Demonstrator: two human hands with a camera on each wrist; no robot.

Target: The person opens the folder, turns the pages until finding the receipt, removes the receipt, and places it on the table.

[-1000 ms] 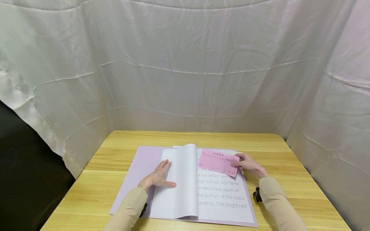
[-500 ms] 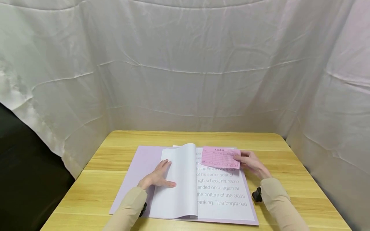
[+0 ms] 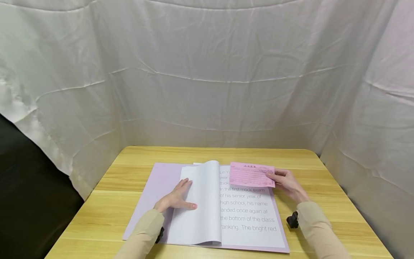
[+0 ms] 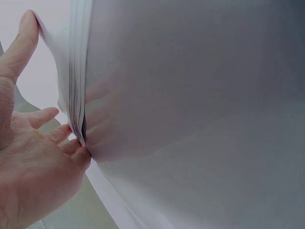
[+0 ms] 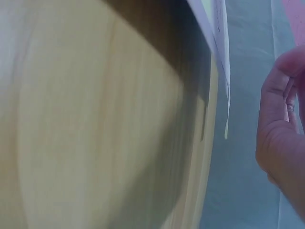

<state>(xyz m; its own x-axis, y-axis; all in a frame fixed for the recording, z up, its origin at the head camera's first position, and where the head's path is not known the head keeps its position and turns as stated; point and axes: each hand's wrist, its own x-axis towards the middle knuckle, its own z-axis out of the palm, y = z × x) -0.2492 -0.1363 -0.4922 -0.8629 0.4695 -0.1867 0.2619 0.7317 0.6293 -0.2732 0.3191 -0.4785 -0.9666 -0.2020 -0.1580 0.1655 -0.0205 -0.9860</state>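
Note:
A large book with a lilac cover (image 3: 163, 180) lies spread on the wooden table. My left hand (image 3: 176, 198) rests with its fingers spread on the turned-over white pages (image 3: 207, 205), which bulge up along the middle. In the left wrist view, the fingers of that hand (image 4: 40, 162) meet the edges of the page stack (image 4: 78, 71). My right hand (image 3: 288, 183) pinches the right end of a pink printed form (image 3: 249, 175) between thumb and fingers. This form hangs over the top of the right page (image 3: 247, 216), covering part of its large text.
The wooden table (image 3: 323, 201) extends beyond the book on both sides. Pale grey cloth (image 3: 210, 79) hangs round the back and sides. Something black (image 3: 29, 187) fills the lower left. A small black wrist device (image 3: 293, 220) sits by the right sleeve.
My right hand has drawn the pink form up and to the right, levelling its slant and uncovering more lines of text. My left hand has stayed on the pages.

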